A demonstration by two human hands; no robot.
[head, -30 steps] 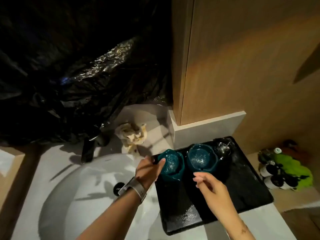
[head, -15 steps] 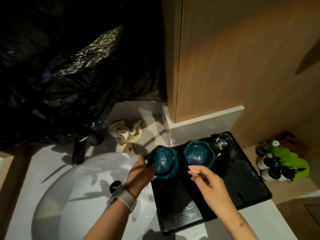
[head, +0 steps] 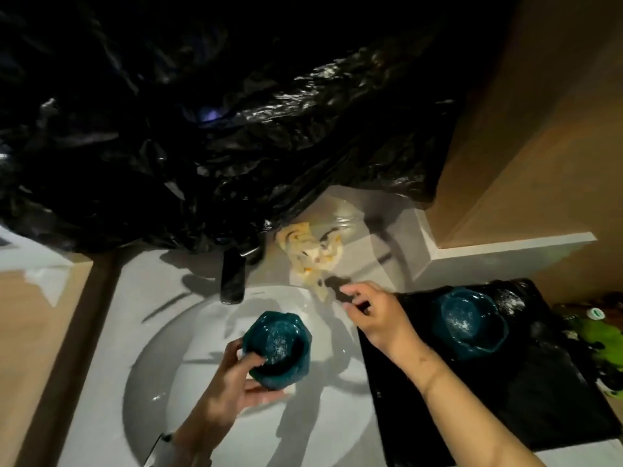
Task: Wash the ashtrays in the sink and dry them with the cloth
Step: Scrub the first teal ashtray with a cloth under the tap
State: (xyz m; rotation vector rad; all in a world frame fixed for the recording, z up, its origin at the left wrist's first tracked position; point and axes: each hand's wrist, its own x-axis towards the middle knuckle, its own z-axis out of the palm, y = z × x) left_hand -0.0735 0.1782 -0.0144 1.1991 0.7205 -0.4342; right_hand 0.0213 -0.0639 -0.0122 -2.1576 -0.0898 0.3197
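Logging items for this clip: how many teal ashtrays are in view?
2. One teal ashtray is held by the left hand over the sink; the other ashtray sits on the black tray. Dark clutter behind may hide more.

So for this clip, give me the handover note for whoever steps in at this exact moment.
Left hand: grips one teal ashtray by its rim, over the sink basin.
Right hand: holds nothing, fingers loosely curled, reaching toward the crumpled cloth on the counter behind the basin.
Second teal ashtray sits on the black tray right of the sink, ash specks inside; a dark glass ashtray sits behind it.
Faucet: no water visibly running.
Done: one ashtray brought to the sink.
Left: wash all three, dry each with the cloth.
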